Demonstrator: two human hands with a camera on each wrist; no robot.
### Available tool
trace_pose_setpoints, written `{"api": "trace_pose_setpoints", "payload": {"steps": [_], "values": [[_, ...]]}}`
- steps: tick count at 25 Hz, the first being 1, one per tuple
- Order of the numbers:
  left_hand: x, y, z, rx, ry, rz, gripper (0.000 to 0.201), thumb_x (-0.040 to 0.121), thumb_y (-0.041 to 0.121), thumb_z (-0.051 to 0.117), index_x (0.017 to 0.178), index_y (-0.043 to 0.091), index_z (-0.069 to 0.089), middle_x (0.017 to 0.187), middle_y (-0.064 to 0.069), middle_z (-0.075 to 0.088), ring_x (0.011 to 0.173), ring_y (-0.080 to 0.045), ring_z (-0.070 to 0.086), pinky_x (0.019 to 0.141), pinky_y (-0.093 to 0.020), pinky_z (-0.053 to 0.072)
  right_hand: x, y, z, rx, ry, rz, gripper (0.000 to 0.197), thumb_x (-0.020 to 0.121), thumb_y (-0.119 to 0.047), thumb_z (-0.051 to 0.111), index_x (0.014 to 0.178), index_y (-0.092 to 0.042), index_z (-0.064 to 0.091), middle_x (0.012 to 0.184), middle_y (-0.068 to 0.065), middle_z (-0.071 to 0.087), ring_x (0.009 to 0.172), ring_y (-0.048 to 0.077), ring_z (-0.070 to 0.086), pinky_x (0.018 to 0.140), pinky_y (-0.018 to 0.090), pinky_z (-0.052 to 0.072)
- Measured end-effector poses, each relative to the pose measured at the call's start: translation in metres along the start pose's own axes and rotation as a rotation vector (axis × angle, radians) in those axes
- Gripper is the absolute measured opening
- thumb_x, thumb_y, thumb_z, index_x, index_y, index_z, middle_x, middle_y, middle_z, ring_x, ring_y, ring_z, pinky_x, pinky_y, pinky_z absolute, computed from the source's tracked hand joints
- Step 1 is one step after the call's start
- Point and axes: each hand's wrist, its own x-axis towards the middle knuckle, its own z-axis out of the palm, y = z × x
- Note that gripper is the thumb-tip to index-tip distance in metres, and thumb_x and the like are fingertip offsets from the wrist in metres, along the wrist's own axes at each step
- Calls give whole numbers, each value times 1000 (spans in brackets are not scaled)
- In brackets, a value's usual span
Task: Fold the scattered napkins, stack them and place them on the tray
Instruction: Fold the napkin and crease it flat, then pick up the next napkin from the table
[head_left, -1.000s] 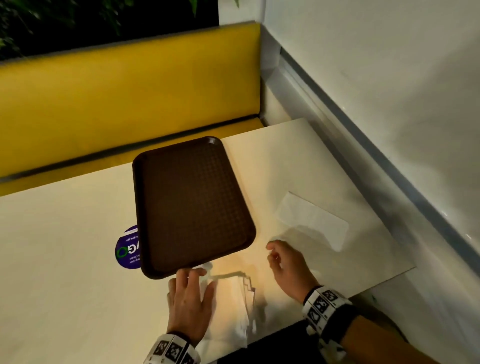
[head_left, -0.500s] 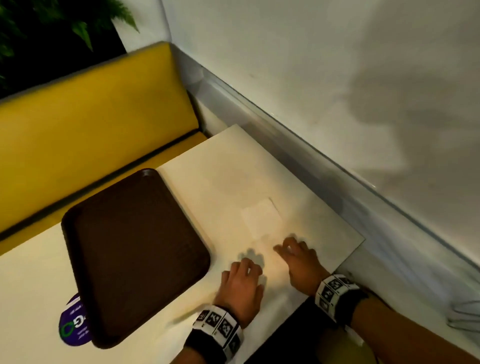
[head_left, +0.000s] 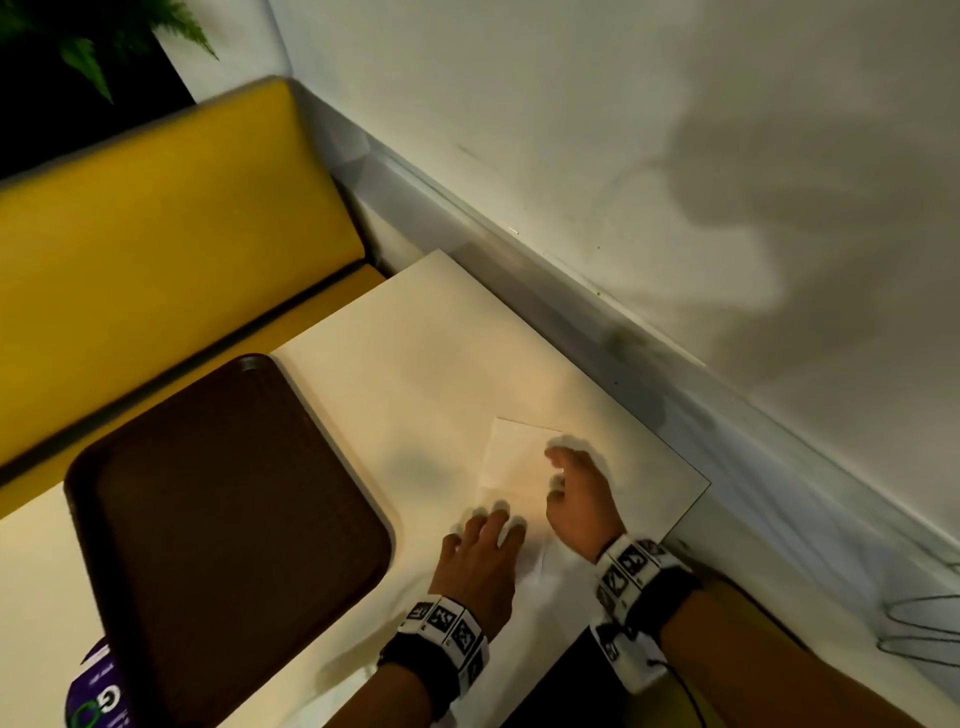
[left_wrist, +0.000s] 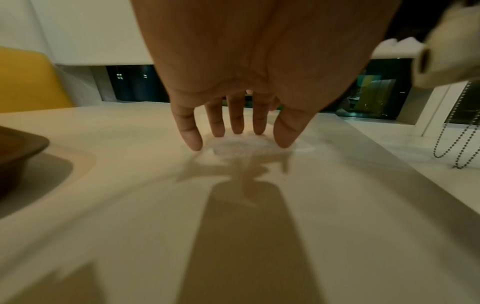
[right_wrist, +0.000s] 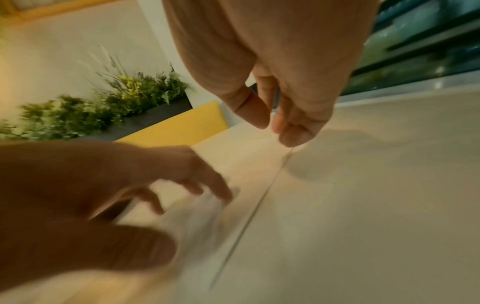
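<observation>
A white napkin (head_left: 514, 465) lies flat on the cream table (head_left: 415, 364), right of the empty brown tray (head_left: 208, 519). My left hand (head_left: 488, 519) has its fingers spread and straight, with the tips pressing on the napkin's near end (left_wrist: 241, 150). My right hand (head_left: 558, 467) is at the napkin's right edge. In the right wrist view its thumb and fingertips (right_wrist: 278, 123) are curled together and pinch the thin edge. The blurred left hand (right_wrist: 103, 185) rests on the napkin (right_wrist: 202, 218) there. The napkin's near part is hidden under both hands.
A yellow bench back (head_left: 156, 234) runs behind the table. A white wall with a grey ledge (head_left: 623, 338) borders the right side, and the table's right corner (head_left: 706, 483) is close to my right hand. A purple sticker (head_left: 98, 696) sits under the tray's near corner. A bead chain (left_wrist: 457, 148) hangs at the right.
Both hands moved right, from the napkins by the tray's near edge to the single napkin near the table's right edge. The left hand now presses on it and the right hand is at its edge.
</observation>
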Motion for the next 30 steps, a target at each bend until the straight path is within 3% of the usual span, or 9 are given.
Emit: {"api": "trace_pose_setpoints", "payload": {"steps": [3,6,10,14,17,20,25,28,30], "values": [[2,0,0,-4,-16,-8,66,92,20,51,146,32,15,158,1,10,143,-29,14,110,-51,25,34,-21,3,-117,-28,232,68,85,-5,53,145,-12,22,147,15,25,131,37,31,107,45,35],[3,3,-2,-5,-23,-18,68,89,21,56,144,30,17,158,-2,8,143,-31,14,111,-52,24,36,-31,22,-380,-130,204,78,87,-16,55,149,-19,8,154,9,15,138,36,20,108,53,33],[0,0,0,0,-52,1,75,88,22,58,147,29,12,160,-5,-1,144,-35,7,113,-54,19,38,-23,24,-599,-127,173,62,83,-23,59,139,-20,30,143,12,29,129,35,30,100,51,39],[0,-2,2,21,-66,14,77,88,21,59,147,27,10,159,-6,-2,144,-36,5,113,-56,17,52,-24,-1,-369,-173,100,22,79,-18,60,101,-23,62,114,10,54,105,32,51,83,33,46],[0,-1,2,0,-50,12,74,88,21,59,146,25,13,159,-6,1,144,-36,7,113,-56,18,43,-34,-23,-265,-318,-55,40,78,-19,68,118,-19,62,97,3,64,83,17,57,68,19,42],[-2,-1,3,-16,-15,13,71,89,25,56,147,23,15,157,-7,10,143,-35,14,111,-54,22,15,-30,-20,-237,-373,-177,27,79,-13,68,106,-16,64,98,0,67,84,12,60,69,18,48],[-18,-5,-5,-217,79,-84,63,92,22,48,149,18,20,155,-4,24,142,-25,24,115,-39,22,-15,-2,7,-223,-356,-317,31,72,1,59,96,-19,58,111,1,64,107,20,59,94,34,49],[-34,-27,-18,-308,256,-274,47,86,8,43,132,14,43,143,-6,37,132,-26,37,107,-37,35,-24,12,16,-384,-367,-471,45,65,2,57,107,-16,58,131,0,53,131,19,42,109,40,35],[-33,-34,-26,-318,297,-277,49,82,5,44,130,13,42,140,-5,37,129,-26,39,103,-40,38,-32,16,17,-508,-412,-478,50,69,0,57,115,-18,55,144,-4,41,142,15,26,117,40,20]]}}
